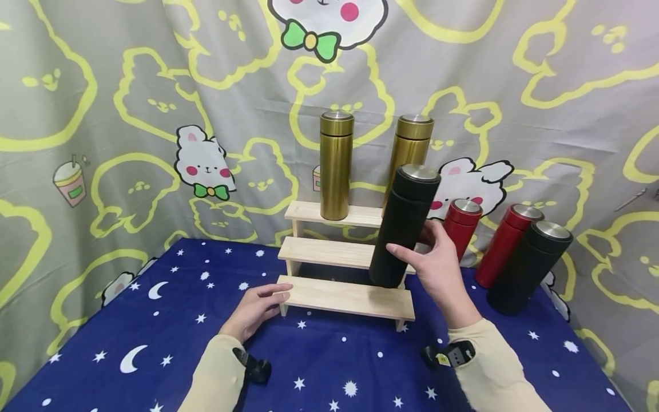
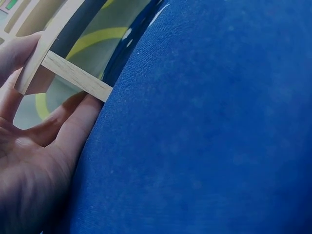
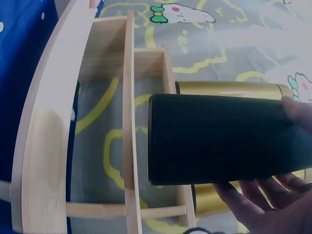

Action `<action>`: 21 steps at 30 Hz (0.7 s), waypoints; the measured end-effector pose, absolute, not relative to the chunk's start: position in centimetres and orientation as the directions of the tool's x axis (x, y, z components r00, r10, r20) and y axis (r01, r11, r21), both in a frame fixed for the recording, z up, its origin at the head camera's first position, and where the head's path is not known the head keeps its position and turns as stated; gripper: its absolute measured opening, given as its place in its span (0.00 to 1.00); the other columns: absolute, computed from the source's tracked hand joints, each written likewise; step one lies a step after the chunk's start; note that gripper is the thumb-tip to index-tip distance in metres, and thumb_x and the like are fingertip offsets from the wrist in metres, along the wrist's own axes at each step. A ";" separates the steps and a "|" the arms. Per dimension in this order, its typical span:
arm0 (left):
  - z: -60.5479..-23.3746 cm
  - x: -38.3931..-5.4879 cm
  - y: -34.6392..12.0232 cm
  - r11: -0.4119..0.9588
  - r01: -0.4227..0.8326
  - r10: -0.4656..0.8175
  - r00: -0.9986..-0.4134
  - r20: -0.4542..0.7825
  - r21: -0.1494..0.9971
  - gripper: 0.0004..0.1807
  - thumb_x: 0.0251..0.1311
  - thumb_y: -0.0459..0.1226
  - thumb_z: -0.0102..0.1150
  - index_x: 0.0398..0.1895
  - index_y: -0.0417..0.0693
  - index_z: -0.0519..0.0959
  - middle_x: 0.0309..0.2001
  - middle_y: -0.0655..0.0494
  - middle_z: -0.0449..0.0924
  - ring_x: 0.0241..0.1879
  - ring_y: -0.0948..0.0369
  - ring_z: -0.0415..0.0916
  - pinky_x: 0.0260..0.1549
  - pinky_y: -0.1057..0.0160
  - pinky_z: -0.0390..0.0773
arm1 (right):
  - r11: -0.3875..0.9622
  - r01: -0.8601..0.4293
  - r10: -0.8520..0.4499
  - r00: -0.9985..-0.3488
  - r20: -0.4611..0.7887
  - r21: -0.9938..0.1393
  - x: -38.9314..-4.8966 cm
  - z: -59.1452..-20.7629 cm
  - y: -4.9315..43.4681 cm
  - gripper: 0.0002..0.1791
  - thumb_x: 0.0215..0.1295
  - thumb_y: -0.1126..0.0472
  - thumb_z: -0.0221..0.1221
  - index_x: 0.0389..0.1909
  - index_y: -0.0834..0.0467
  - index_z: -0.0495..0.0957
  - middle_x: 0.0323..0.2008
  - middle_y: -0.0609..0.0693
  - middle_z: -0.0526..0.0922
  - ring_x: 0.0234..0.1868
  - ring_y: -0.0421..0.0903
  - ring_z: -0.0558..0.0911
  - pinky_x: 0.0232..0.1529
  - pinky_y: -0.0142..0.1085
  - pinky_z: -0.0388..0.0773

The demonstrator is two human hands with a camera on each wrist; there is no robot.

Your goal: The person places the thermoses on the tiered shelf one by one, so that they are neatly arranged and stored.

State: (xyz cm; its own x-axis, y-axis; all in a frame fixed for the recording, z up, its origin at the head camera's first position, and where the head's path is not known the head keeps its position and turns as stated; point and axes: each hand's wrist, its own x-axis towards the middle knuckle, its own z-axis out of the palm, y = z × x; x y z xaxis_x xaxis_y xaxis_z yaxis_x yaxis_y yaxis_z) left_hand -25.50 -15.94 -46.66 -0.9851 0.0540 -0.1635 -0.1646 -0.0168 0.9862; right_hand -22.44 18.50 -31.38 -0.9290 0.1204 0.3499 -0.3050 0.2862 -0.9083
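My right hand [image 1: 439,260] grips a black thermos bottle [image 1: 404,226] with a silver lid top, thumb on one side and fingers on the other. Slightly tilted, the bottle overlaps the right part of a three-step wooden display stand [image 1: 345,298] in the head view. From the right wrist, the bottle's base end [image 3: 165,141] shows over the middle step's edge. My left hand [image 1: 256,309] holds the left end of the lowest step, fingers over the board and a digit against its leg [image 2: 78,80]. A gold bottle [image 1: 336,171] stands on the top step; another gold bottle [image 1: 412,140] is partly hidden behind the black one.
Right of the stand are two red bottles, one nearer [image 1: 461,226] and one farther right [image 1: 507,243], plus a second black bottle [image 1: 530,269]. A blue star-and-moon cloth [image 1: 206,332] covers the table. Behind hangs a grey curtain [image 1: 257,103] with cartoon outlines.
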 end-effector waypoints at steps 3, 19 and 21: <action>-46.6 -25.3 -16.0 -0.016 -0.166 0.052 -0.985 -0.165 0.986 0.19 0.57 0.37 0.70 0.51 0.42 0.84 0.61 0.43 0.73 0.53 0.52 0.77 0.54 0.51 0.76 | 0.287 -0.308 0.090 -0.934 0.346 -0.907 -22.9 -31.5 17.9 0.40 0.54 0.55 0.73 0.66 0.60 0.66 0.55 0.58 0.76 0.56 0.52 0.73 0.59 0.52 0.66; -46.5 -25.4 -16.1 -0.017 -0.154 0.064 -0.986 -0.153 0.988 0.18 0.58 0.36 0.69 0.51 0.41 0.84 0.61 0.44 0.74 0.53 0.53 0.77 0.53 0.53 0.77 | 0.298 -0.334 0.062 -0.928 0.368 -0.894 -24.3 -31.8 15.6 0.40 0.53 0.55 0.74 0.65 0.58 0.66 0.56 0.56 0.74 0.57 0.52 0.71 0.61 0.57 0.64; -46.6 -25.4 -16.0 -0.023 -0.152 0.064 -0.987 -0.151 0.988 0.17 0.58 0.36 0.69 0.51 0.41 0.84 0.60 0.44 0.74 0.53 0.53 0.77 0.53 0.53 0.77 | 0.286 -0.329 0.054 -0.932 0.358 -0.900 -24.4 -31.7 15.2 0.40 0.53 0.54 0.74 0.65 0.57 0.66 0.56 0.54 0.74 0.57 0.51 0.71 0.60 0.56 0.66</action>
